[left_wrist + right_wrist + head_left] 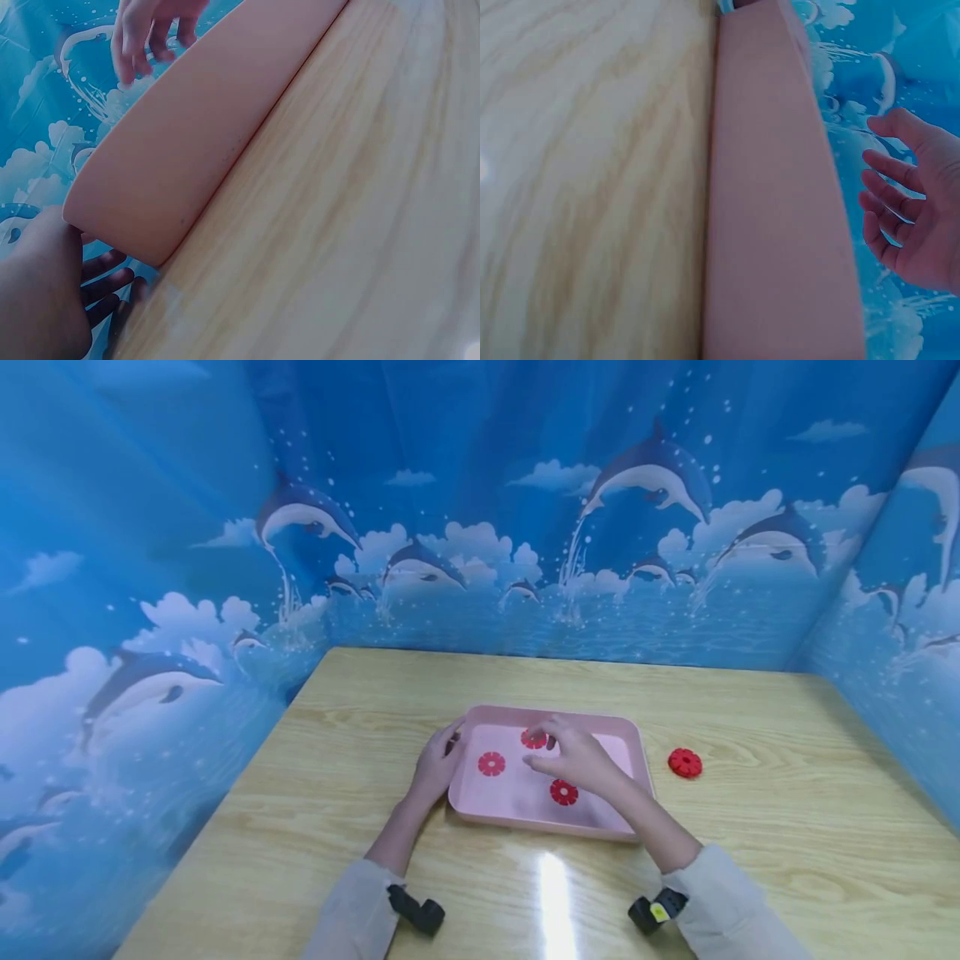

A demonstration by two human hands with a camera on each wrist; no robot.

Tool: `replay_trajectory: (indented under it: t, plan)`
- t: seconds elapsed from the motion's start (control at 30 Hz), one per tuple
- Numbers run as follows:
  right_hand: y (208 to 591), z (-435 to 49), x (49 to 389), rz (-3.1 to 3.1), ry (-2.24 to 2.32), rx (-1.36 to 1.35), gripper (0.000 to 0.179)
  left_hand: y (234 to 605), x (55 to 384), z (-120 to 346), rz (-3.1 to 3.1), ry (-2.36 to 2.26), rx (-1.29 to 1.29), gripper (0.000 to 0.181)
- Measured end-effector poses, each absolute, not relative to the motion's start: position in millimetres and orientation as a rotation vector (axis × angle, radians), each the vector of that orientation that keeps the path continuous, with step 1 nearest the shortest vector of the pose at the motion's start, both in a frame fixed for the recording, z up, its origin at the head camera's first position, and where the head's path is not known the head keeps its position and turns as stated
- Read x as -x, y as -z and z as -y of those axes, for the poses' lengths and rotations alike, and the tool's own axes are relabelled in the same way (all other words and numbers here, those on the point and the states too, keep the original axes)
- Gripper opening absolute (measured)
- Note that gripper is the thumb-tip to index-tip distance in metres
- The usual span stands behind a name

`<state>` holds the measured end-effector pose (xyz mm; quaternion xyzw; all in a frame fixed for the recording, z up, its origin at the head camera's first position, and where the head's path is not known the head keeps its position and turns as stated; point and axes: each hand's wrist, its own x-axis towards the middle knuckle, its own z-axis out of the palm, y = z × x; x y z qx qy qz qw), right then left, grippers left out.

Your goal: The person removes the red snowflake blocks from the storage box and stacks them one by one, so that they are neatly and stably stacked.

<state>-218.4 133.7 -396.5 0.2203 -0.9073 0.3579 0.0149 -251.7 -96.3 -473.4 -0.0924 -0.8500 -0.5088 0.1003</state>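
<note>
A shallow pink tray lies on the table, with its long front wall filling much of the left wrist view. My left hand holds the tray's left end, fingers along the outer wall and thumb partly hidden at the rim. Inside lie three notched plastic discs: a light red one at left, a red one at the back, partly covered by fingers, and a darker one near the front. Over the tray hovers my right hand, fingers loosely bent and holding nothing.
More red notched discs, apparently stacked, sit on the wooden table right of the tray. A blue dolphin-print curtain rises along the table's back and sides. Black wrist cameras are strapped at both sleeves.
</note>
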Motion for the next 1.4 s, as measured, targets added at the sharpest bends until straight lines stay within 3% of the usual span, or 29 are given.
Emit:
replay_trajectory:
  t: [0.57,1.4]
  plan:
    - [443.0,-90.5,249.1,3.016,-0.913,-0.668,0.042,473.2,251.0,94.9,2.491,1.447,0.314,0.037]
    - [447.4,-88.3,247.5,2.931,-0.775,-0.643,0.036,474.3,252.2,97.9,2.485,1.451,0.317,0.037]
